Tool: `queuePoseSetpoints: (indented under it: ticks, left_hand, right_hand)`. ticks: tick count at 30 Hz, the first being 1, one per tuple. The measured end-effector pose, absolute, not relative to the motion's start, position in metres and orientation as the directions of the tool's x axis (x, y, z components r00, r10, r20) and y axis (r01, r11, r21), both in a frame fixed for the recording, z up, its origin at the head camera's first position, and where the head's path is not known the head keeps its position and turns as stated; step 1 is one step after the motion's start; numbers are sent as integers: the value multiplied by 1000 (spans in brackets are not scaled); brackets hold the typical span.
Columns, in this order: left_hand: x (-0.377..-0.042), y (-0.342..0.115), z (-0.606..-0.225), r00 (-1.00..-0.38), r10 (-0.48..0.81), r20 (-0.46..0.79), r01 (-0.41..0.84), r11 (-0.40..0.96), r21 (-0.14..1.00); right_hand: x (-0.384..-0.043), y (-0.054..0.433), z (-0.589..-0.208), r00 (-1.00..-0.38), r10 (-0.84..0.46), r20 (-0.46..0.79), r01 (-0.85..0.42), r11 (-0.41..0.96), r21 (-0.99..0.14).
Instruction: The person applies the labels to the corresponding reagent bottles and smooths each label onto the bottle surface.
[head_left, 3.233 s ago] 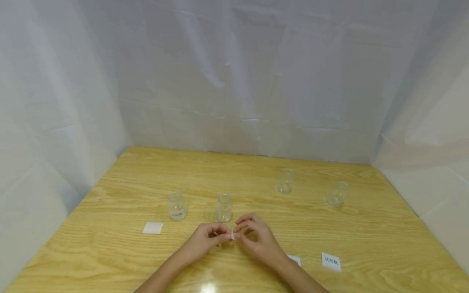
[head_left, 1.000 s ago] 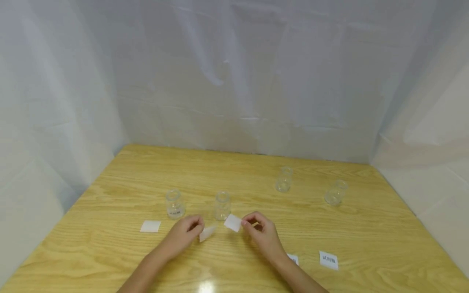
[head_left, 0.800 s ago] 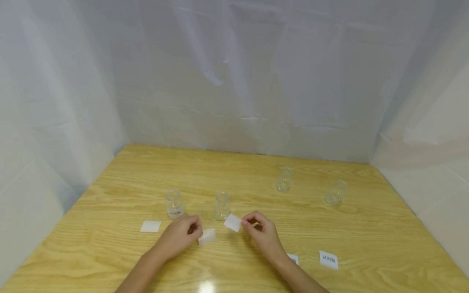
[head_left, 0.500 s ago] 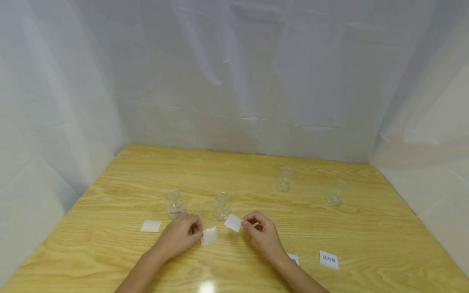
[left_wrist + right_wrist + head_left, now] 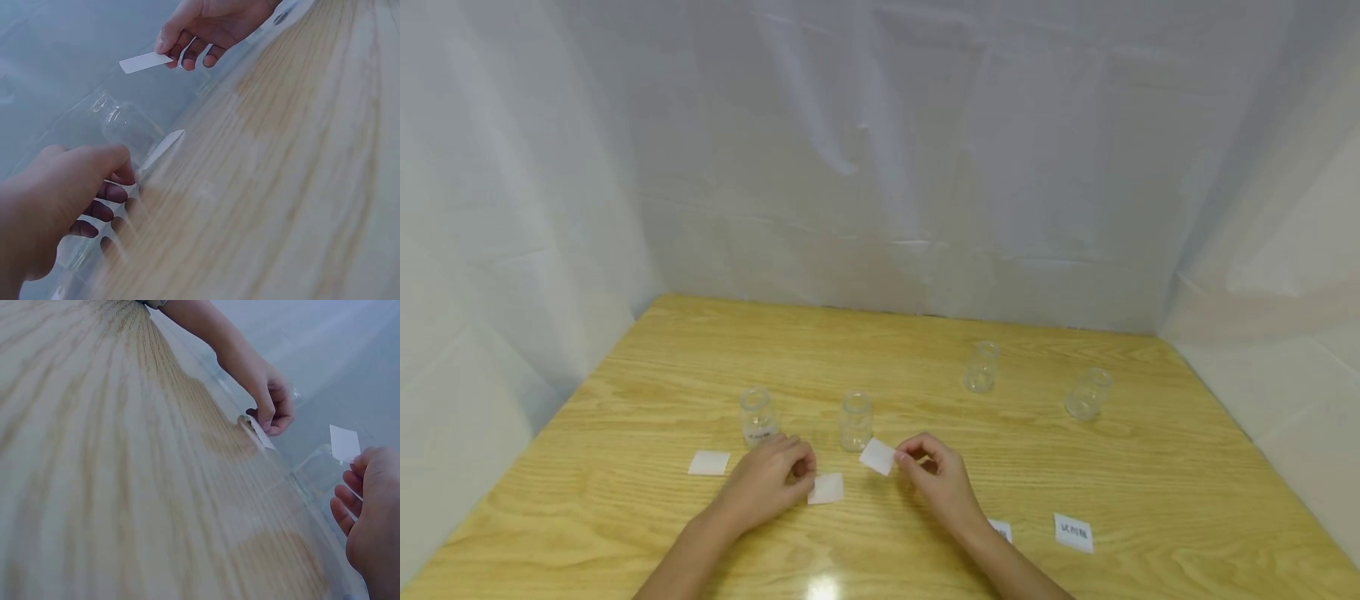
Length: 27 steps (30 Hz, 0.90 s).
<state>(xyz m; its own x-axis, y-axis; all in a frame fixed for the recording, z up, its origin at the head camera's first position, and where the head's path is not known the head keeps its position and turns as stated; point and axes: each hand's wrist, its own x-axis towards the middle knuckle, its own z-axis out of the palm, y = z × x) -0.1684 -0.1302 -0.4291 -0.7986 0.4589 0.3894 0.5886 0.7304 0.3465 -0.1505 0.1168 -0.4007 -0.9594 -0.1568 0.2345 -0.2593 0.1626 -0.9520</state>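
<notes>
Paper square, blank and white, is at lower centre of my frame, pinched at its right corner between the thumb and curled fingers of the right hand. Just to its left I see the left hand with fingers bent and thumb gripping the left edge of a second white square, close to or touching the wooden table. From my console I make out a clear glass bottle just behind the first square, a labelled bottle left of centre, and a printed label at lower right.
</notes>
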Motion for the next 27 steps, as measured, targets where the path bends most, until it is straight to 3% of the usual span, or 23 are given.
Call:
queuePoseSetpoints:
  ticks: [6,9,11,14,16,18,27]
  left_hand:
    - [-168,-130,-429,-820,434,373,564,725,395]
    - [-169,-127,-430,-798,405,447,588,688,425]
    - [-169,-121,-431,-737,381,558,649,632,425]
    - [-167,-106,-431,-590,323,740,766,512,387]
    - [-164,-93,-430,-501,300,812,824,451,342]
    - [-160,-81,-430,-451,295,843,850,431,304]
    - [-154,-57,-436,-533,321,783,772,563,295]
  right_hand:
    - [-151,117,-401,-956,-159,245,-269,158,-950]
    - [-151,116,-401,-956,-159,248,-274,165,-948]
    - [-151,116,-402,-955,-153,252,-277,171,-946]
    - [-151,116,-402,-957,-145,253,-277,191,-942]
    - [-150,116,-401,-957,-139,256,-282,215,-935]
    - [-150,116,-401,-955,-139,261,-289,247,-925]
    - [-151,118,-401,-947,-212,240,-289,243,-926]
